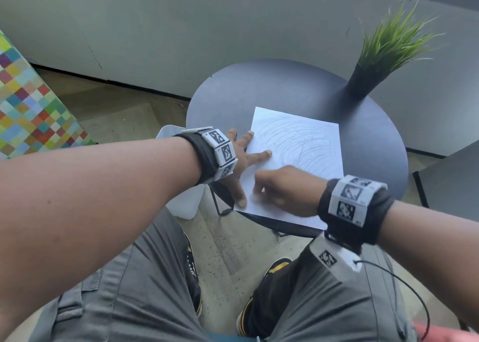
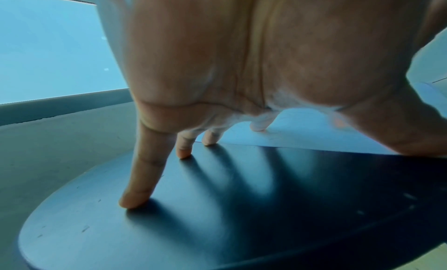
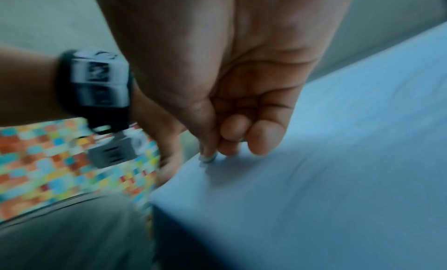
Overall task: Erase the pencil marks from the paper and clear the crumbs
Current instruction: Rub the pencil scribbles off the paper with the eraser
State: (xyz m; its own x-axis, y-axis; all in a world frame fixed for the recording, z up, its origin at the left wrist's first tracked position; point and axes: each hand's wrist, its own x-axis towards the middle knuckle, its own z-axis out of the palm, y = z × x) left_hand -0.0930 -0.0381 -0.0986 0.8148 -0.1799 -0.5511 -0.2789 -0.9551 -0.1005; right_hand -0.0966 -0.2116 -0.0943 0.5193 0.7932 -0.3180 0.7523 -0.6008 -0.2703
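Matt white paper (image 1: pixel 305 144); smooth dark semi-gloss table (image 1: pixel 373 139).

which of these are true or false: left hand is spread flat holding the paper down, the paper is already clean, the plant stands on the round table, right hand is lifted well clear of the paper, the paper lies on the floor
1. The left hand is spread, with straight fingers, and holds the paper down. True: some fingertips and the thumb rest on the sheet's edge, the others on the table.
2. The paper is already clean. False: pencil scribbles still cover its far part.
3. The plant stands on the round table. True.
4. The right hand is lifted well clear of the paper. False: its curled fingers are down at the sheet, pinching something small, probably an eraser, though blur hides it.
5. The paper lies on the floor. False: it lies on the table.
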